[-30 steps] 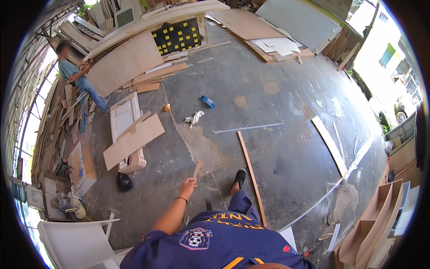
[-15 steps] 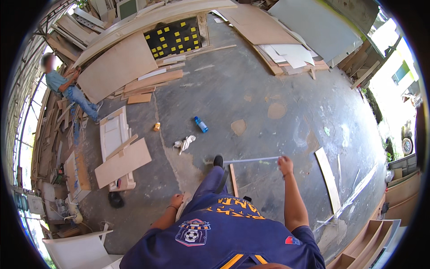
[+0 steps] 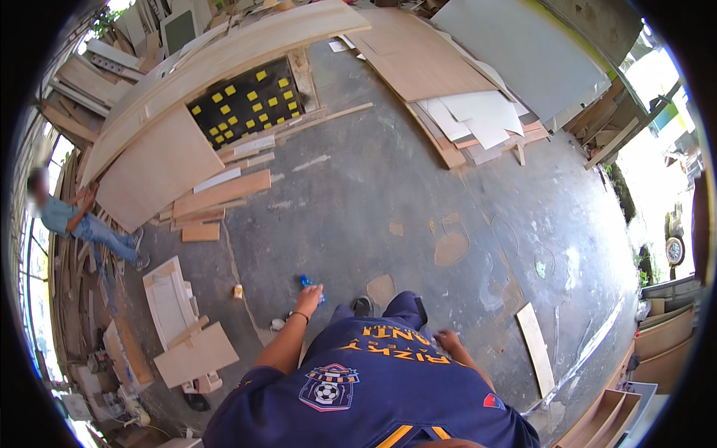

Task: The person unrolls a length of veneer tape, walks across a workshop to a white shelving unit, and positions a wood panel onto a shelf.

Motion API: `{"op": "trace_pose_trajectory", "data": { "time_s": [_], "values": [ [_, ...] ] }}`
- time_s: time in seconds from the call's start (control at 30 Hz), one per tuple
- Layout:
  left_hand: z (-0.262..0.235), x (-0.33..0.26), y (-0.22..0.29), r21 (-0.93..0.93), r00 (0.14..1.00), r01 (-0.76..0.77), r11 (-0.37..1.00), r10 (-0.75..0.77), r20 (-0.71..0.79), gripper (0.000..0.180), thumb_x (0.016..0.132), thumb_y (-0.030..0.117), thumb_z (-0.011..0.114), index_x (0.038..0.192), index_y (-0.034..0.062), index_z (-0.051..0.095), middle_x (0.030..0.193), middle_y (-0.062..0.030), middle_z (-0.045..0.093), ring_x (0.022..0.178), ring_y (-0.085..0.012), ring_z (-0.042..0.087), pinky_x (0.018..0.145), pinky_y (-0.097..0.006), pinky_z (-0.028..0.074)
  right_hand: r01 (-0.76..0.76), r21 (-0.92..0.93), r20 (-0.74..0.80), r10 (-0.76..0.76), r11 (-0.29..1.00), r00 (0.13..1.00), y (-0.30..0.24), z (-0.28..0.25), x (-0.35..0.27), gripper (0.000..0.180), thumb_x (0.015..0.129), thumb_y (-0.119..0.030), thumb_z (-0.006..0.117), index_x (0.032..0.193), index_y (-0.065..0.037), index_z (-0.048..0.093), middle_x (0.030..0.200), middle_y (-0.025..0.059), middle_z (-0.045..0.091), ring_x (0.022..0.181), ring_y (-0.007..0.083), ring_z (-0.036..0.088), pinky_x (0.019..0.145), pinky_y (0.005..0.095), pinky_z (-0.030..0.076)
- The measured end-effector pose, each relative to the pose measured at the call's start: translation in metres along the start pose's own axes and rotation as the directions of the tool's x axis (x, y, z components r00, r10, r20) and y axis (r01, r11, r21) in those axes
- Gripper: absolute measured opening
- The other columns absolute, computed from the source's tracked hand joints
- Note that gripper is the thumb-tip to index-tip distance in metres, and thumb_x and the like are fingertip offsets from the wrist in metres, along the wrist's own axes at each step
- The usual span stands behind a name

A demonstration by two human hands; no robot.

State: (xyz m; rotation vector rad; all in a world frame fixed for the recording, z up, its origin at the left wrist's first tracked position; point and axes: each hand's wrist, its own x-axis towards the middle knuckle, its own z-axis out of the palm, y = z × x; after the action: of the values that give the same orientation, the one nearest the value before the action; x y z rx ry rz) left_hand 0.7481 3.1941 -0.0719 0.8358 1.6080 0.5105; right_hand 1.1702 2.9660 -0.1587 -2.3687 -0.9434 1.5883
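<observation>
My left hand (image 3: pixel 308 301) is stretched forward, overlapping a blue bottle (image 3: pixel 305 281); blue shows on both sides of the hand. Whether the fingers touch the bottle or only pass in front of it I cannot tell. My right hand (image 3: pixel 448 342) is low beside my right thigh, its fingers small and blurred; any object in it is hidden. A whitish crumpled cloth (image 3: pixel 278 324) lies on the floor, partly behind my left forearm. To the left of the bottle stands a small orange-and-white container (image 3: pixel 238 291).
A plywood piece (image 3: pixel 196 354) lies across a white panel (image 3: pixel 166 295) at left. A pale board (image 3: pixel 535 349) is on the floor at right. Large sheets (image 3: pixel 418 60) and a black panel with yellow squares (image 3: pixel 246 104) are ahead. Far left, a person (image 3: pixel 82 224) holds a plywood sheet (image 3: pixel 157 168).
My left hand has moved forward to the bottle. My right hand has drawn back toward my thigh; the long pale strip it held is no longer plainly seen. The view has shifted.
</observation>
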Motion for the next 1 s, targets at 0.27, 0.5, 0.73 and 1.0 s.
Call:
{"op": "trace_pose_trajectory", "data": {
  "time_s": [0.27,0.5,0.73,1.0],
  "values": [
    [0.075,0.186,0.198,-0.084,0.986,-0.167,0.982,0.165,-0.03,0.034,0.084,0.027,0.056,0.102,-0.0016,0.056,0.092,-0.0093,0.06,0.078,-0.0172,0.058,0.072,-0.028,0.046,-0.338,-0.166,0.009,0.344,0.926,0.939,0.058,-0.068,0.096,0.029,0.078,-0.029,0.051,0.102,-0.015,0.058,0.09,0.0107,0.063,0.082,0.0292,0.061,0.069,0.044,0.049],
    [0.113,0.248,0.188,0.823,0.948,-0.126,0.554,-0.176,0.264,0.038,0.08,0.035,0.051,0.092,0.0015,0.064,0.094,-0.0202,0.063,0.09,-0.033,0.061,0.079,-0.039,0.046,0.124,-0.687,0.036,-0.137,0.716,0.99,-0.148,-0.25,0.324,0.028,0.077,-0.031,0.052,0.1,-0.016,0.059,0.093,0.0107,0.063,0.085,0.0306,0.06,0.072,0.0459,0.048],
    [0.148,0.344,0.294,0.542,0.993,-0.029,0.84,0.087,-0.082,0.043,0.08,0.036,0.052,0.09,-0.0048,0.061,0.084,-0.0199,0.063,0.083,-0.0341,0.061,0.074,-0.04,0.046,0.487,0.04,-0.393,-0.435,0.872,0.81,-0.52,-0.494,0.485,0.038,0.081,-0.022,0.059,0.11,0.002,0.055,0.076,0.0118,0.064,0.065,0.0184,0.06,0.061,0.0313,0.047],
    [0.194,0.546,0.53,0.283,0.844,-0.347,0.894,0.429,-0.323,0.03,0.083,0.027,0.055,0.091,-0.0023,0.059,0.085,-0.0179,0.063,0.081,-0.028,0.062,0.071,-0.033,0.048,0.246,0.28,-0.24,-0.18,0.928,0.954,-0.573,-0.52,0.631,0.026,0.079,-0.022,0.06,0.1,-0.007,0.058,0.073,0.0053,0.06,0.058,0.0148,0.058,0.045,0.0296,0.045]
  ]
}}
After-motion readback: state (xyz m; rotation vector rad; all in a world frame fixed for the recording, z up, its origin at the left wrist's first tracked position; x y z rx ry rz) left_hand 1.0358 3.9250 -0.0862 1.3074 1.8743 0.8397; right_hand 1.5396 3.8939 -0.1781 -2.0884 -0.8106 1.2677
